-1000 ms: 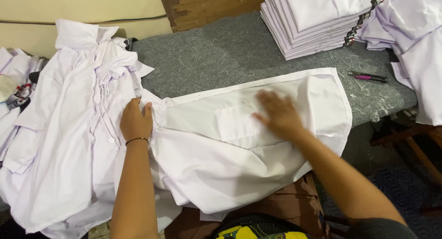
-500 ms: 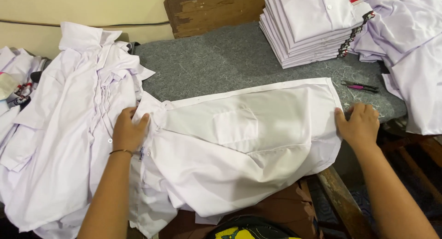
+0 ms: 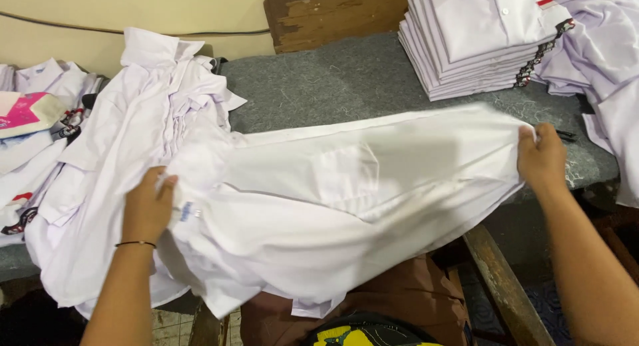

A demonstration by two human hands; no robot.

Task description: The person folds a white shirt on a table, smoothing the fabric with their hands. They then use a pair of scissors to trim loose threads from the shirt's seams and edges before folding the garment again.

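From the head camera, a white shirt (image 3: 346, 206) was stretched sideways across the front of the grey-covered table (image 3: 333, 86), a breast pocket showing near its middle. The left hand (image 3: 148, 206) had its grip closed on the shirt's left end, fingers curled into the bunched cloth by the collar, a thin dark band on that wrist. The right hand (image 3: 542, 158) had its grip pinched shut on the shirt's right edge, so the garment ran taut between the two grips, its lower part sagging off the table's front edge toward the person's lap.

Under and to the left of the left hand lay a loose heap of white shirts (image 3: 120, 159), collars turned up, spilling over the table's left side. At the far right corner stood a neat stack of folded shirts (image 3: 479, 39), well apart from the right hand. More crumpled pale shirts (image 3: 599, 46) lay just beside that stack. A worn wooden board (image 3: 326, 13) leaned against the wall behind the table.
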